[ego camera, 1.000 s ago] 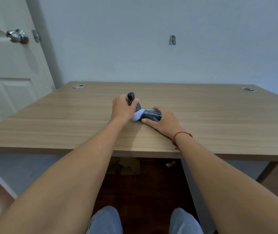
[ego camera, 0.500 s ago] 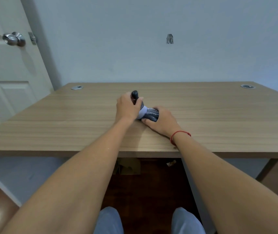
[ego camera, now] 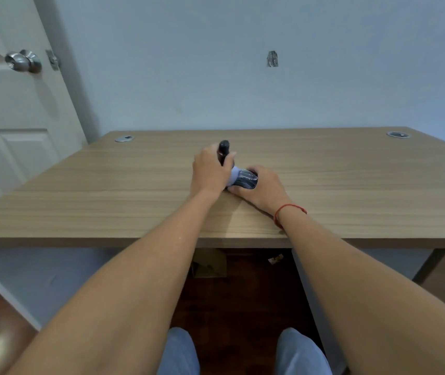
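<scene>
A small object lies on the wooden desk [ego camera: 324, 185] near its middle: a dark ribbed body [ego camera: 246, 179], a pale lavender middle section [ego camera: 234, 175] and a dark rounded stem [ego camera: 223, 148] that points up and away. My left hand [ego camera: 208, 174] grips the stem, with the thumb against its side. My right hand [ego camera: 263, 188] holds the dark ribbed body from the right and rests on the desk. A red cord circles my right wrist. Much of the object is hidden under my fingers.
Two round metal cable grommets [ego camera: 124, 138] [ego camera: 398, 134] sit at the desk's back corners. A white door with a metal knob [ego camera: 22, 60] stands at the left. A pale wall runs behind the desk. Below the desk are a dark floor, a cardboard box [ego camera: 210, 262] and my knees.
My left hand has slid closer to my right hand and further over the pale section. The stem now stands more upright. My right hand has stayed in place.
</scene>
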The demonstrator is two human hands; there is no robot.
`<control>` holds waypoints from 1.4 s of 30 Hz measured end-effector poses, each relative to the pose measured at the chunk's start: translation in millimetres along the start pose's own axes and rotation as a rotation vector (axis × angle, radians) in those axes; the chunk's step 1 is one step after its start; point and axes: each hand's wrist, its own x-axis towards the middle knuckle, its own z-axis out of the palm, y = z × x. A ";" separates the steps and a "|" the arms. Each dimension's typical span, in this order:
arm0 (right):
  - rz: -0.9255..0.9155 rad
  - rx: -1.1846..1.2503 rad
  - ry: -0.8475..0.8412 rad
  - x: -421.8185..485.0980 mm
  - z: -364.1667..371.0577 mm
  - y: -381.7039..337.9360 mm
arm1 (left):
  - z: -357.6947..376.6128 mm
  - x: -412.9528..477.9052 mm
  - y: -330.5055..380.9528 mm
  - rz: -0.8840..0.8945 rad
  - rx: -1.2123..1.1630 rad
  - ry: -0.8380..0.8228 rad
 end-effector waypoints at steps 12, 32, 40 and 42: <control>-0.004 0.054 0.005 -3.4 -1.8 -2.1 | -13.2 15.4 6.0 -0.061 -0.148 0.073; -0.005 0.142 -0.091 3.5 -8.1 5.2 | 2.4 7.0 -6.7 -0.067 -0.083 0.056; -0.032 0.116 -0.077 3.2 -5.8 4.7 | 1.3 7.3 -15.2 -0.072 0.104 0.047; -0.035 0.133 -0.072 1.9 -6.4 4.8 | 0.8 10.9 -9.2 -0.053 0.094 0.057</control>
